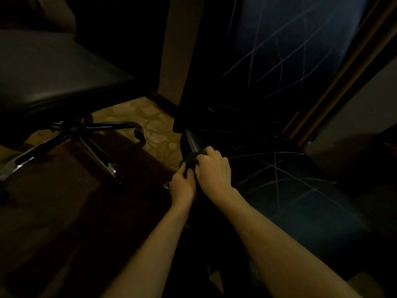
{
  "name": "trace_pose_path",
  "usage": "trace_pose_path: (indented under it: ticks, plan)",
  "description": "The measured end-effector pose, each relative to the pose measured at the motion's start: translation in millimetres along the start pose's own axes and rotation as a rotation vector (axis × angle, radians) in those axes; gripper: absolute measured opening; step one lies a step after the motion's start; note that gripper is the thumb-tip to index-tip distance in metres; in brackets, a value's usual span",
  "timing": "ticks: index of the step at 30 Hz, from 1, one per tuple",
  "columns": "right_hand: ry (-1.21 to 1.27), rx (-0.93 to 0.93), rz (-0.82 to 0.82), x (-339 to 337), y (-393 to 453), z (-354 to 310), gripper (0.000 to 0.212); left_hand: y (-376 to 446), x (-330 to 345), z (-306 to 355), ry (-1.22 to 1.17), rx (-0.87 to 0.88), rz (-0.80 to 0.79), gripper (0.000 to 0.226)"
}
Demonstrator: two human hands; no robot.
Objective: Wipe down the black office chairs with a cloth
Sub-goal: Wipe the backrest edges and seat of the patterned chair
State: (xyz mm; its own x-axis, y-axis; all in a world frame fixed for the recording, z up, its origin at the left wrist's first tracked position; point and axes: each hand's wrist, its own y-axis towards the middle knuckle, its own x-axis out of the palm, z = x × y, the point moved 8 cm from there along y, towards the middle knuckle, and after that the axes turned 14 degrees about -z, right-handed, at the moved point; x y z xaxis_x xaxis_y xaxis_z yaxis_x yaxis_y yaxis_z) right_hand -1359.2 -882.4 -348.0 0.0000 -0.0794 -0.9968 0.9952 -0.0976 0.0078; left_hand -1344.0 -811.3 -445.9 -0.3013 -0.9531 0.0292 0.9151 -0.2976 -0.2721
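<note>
A black office chair (285, 181) stands in front of me, its seat and tall backrest crossed by pale streaks. Both hands meet at the seat's left edge, below the shiny bracket that joins seat and back. My right hand (212, 168) presses a dark cloth (190, 158) against that edge. My left hand (182, 186) grips the same cloth from the outer side, fingers curled around it. The scene is dim, and most of the cloth is hidden under my fingers.
A second black office chair (53, 82) stands at the left, its chrome star base (86, 134) and castors spread over the patterned carpet (156, 127). A pale wall post rises behind. A wooden frame (335, 82) runs along the right.
</note>
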Motion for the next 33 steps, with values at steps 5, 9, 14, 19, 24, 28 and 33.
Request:
trace_pose_path:
  ticks: [5, 9, 14, 19, 24, 28, 33]
  plan:
    - [0.005, 0.045, -0.015, -4, 18, 4, 0.027, 22, -4, 9, 0.042, -0.033, -0.067, 0.041]
    - [-0.004, 0.049, -0.028, -4, 12, 2, 0.027, 15, -5, 4, 0.017, -0.037, -0.108, 0.037]
    - [-0.004, 0.042, -0.035, -7, -20, -2, 0.024, -17, -2, -18, -0.051, -0.069, -0.147, 0.032]
    - [0.047, -0.01, -0.091, -7, -79, -5, 0.03, -78, -6, -27, 0.097, -0.05, -0.129, 0.028]
    - [0.096, -0.014, -0.04, -8, -116, -4, 0.027, -110, 4, -28, 0.058, 0.008, -0.166, 0.025]
    - [0.11, 0.009, -0.053, -4, -106, 0, 0.027, -97, 9, -20, 0.073, 0.056, -0.134, 0.031]
    - [0.06, 0.04, -0.04, -7, -90, -1, 0.027, -78, 6, -15, 0.116, 0.016, -0.121, 0.034]
